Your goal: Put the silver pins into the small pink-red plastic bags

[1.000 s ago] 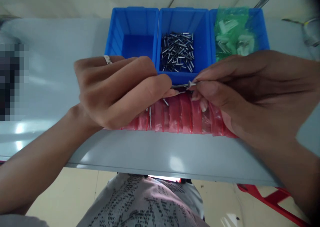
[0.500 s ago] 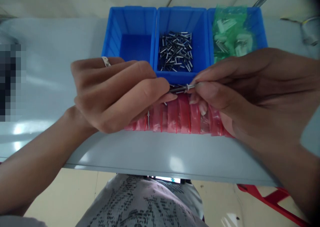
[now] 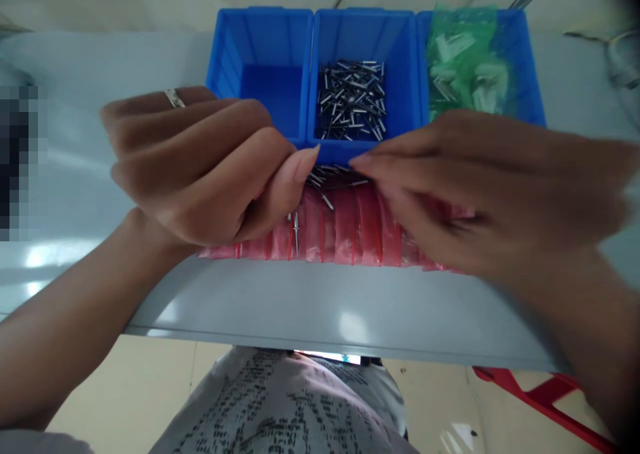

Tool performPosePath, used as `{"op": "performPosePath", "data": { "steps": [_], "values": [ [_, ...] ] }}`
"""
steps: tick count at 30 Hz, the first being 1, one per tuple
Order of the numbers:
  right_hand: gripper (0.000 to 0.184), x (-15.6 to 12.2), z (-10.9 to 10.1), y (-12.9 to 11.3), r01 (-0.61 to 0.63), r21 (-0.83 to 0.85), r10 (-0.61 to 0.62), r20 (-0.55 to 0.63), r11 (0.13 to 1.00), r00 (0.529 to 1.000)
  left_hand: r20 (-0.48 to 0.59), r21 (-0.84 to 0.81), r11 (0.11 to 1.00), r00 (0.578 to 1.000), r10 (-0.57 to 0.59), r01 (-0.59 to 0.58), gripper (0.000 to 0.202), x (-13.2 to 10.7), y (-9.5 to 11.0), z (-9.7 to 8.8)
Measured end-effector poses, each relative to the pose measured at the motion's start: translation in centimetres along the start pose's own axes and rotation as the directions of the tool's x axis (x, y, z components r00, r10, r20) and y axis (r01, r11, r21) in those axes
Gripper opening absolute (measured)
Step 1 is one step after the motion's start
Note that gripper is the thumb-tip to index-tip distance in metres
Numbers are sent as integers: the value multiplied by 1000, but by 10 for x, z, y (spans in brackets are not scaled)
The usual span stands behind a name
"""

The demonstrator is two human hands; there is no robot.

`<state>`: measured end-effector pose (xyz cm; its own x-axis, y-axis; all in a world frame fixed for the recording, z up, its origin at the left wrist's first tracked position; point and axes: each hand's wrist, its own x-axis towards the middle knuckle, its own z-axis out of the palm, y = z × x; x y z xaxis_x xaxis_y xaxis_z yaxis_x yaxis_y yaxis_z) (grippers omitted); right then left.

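Observation:
My left hand (image 3: 200, 167), with a ring on one finger, is curled closed above the left end of a row of red plastic bags (image 3: 350, 231). Whatever its fingers hold is hidden. My right hand (image 3: 480, 194) is smeared by motion, and its fingers point left over the right part of the bags. Several loose metal rivets (image 3: 325, 181) lie on the bags between the two hands, and one more rivet (image 3: 296, 231) lies just below my left thumb. No rivet shows between the fingertips.
Three blue bins stand behind the bags. The left bin (image 3: 263, 67) has nothing in it, the middle bin (image 3: 365, 34) holds metal rivets, and the right bin (image 3: 530, 81) holds a green bag of white parts (image 3: 465, 67). The grey table edge (image 3: 325, 337) runs close to my body.
The hands held one rivet between their fingertips and have drawn apart. The rivet is out of sight. My left hand moved left, and my right hand is in blurred motion.

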<state>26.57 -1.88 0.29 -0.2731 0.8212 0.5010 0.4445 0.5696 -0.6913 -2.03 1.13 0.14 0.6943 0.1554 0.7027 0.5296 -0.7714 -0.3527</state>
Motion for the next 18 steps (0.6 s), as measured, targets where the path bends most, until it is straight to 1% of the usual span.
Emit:
{"op": "performPosePath", "data": {
  "steps": [1, 2, 3, 4, 5, 6, 8, 10, 11, 13, 15, 16, 18],
  "values": [
    [11, 0, -1, 1, 116, -154, -104, 89, 981, 991, 0, 6, 1000, 1000, 24, -24, 19, 1, -2, 0],
    [12, -1, -1, 2, 290, -302, -234, 206, 908, 950, -4, 8, 999, 999, 35, -35, 20, 2, -3, -1],
    [17, -3, -1, 3, 460, -426, -340, 329, 779, 881, 5, 6, 999, 999, 39, -39, 21, 3, -4, -1],
    [22, -4, 0, 4, 584, -498, -399, 433, 642, 808, 11, 4, 999, 999, 37, -37, 21, 4, -5, -2],
    [26, -7, 1, 5, 656, -522, -421, 507, 545, 753, 14, 3, 999, 999, 34, -34, 22, 5, -5, -2],
    [27, -9, 2, 5, 678, -519, -418, 537, 520, 732, 18, 4, 1000, 999, 30, -30, 22, 6, -5, -2],
    [26, -13, 4, 5, 658, -512, -382, 546, 553, 746, 6, 5, 999, 999, 34, -34, 22, 8, -4, -2],
    [25, -14, 7, 3, 635, -511, -383, 518, 579, 765, 2, 3, 999, 999, 33, -33, 22, 9, -3, -2],
    [24, -15, 7, 2, 621, -513, -396, 487, 592, 779, 7, 2, 999, 999, 35, -36, 22, 9, -3, -2],
    [23, -14, 6, -1, 568, -511, -403, 404, 645, 821, 12, 9, 999, 999, 44, -44, 18, 10, -1, 0],
    [21, -12, 4, -5, 487, -477, -393, 289, 732, 873, -3, 16, 998, 998, 63, -63, 14, 12, 2, 1],
    [19, -12, 2, -7, 421, -441, -348, 241, 793, 906, 2, 8, 997, 997, 76, -76, 18, 13, 4, 2],
    [16, -11, -2, -13, 230, -312, -187, 161, 922, 969, 27, -14, 996, 995, 93, -92, 30, 15, 8, 4]
  ]
}}
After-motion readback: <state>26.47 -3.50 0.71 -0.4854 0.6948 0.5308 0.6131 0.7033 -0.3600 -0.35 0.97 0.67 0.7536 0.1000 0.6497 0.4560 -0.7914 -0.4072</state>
